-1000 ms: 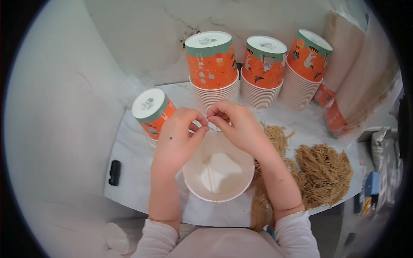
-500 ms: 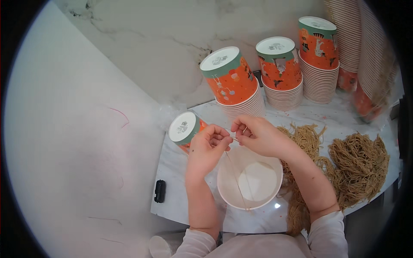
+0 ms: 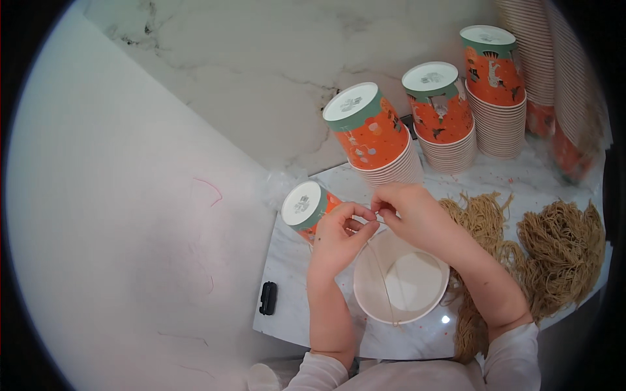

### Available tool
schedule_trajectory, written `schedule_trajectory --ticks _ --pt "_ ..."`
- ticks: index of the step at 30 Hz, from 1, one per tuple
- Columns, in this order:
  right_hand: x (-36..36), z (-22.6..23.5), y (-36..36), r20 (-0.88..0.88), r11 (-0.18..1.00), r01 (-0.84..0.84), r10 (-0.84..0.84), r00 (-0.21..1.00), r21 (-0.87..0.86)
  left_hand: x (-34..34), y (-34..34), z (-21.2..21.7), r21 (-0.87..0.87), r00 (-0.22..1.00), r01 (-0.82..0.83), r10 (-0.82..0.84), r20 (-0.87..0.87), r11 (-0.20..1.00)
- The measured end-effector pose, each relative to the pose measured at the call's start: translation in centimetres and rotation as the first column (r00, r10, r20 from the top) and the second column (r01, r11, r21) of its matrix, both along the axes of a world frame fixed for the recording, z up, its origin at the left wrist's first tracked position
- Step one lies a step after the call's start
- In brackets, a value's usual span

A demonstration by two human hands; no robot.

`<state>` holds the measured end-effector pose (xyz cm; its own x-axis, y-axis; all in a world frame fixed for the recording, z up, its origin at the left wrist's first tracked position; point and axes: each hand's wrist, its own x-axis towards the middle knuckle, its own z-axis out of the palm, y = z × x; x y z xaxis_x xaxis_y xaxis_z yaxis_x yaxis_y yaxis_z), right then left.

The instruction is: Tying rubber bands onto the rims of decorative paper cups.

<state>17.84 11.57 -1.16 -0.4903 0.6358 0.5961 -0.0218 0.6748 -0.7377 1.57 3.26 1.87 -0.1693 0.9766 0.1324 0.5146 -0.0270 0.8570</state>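
Over the far rim of a white paper tub (image 3: 369, 287), my two hands meet at the fingertips. My left hand (image 3: 340, 236) pinches a thin tan string (image 3: 383, 277), which hangs down across the tub's mouth to its near rim. The fingers of my right hand (image 3: 409, 212) are closed on the string right beside the left thumb and forefinger. Exactly how the string is looped between the fingertips is too small to make out. Just behind my left hand, an orange and green paper tub (image 3: 302, 205) is partly covered by it.
Tall upside-down stacks of orange tubs (image 3: 373, 140) line the table's far side, and more nested stacks (image 3: 531, 52) rise at the far right. Bundles of tan string (image 3: 562, 251) lie to the right. A small black object (image 3: 268, 298) sits near the table's left edge.
The whole scene has shifted rightward in view. My fingertips have drawn closer together on the string, and the right hand's fingers are more tightly closed.
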Motion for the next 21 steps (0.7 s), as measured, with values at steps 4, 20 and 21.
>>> schedule_trajectory --ticks 4,20,21 --pt "0.1 0.2 0.0 0.014 0.998 -0.01 0.009 1.0 0.056 -0.2 0.2 -0.1 -0.012 0.999 -0.027 0.027 0.029 1.0" --pt "0.7 0.9 0.0 -0.071 0.956 -0.236 0.226 0.971 -0.173 -1.2 0.8 -0.9 -0.013 0.987 0.051 -0.048 0.152 0.999" --pt "0.6 0.7 0.0 -0.057 0.96 -0.24 0.234 0.971 -0.141 -1.7 0.9 -1.0 -0.011 0.987 0.05 -0.048 0.153 0.999"
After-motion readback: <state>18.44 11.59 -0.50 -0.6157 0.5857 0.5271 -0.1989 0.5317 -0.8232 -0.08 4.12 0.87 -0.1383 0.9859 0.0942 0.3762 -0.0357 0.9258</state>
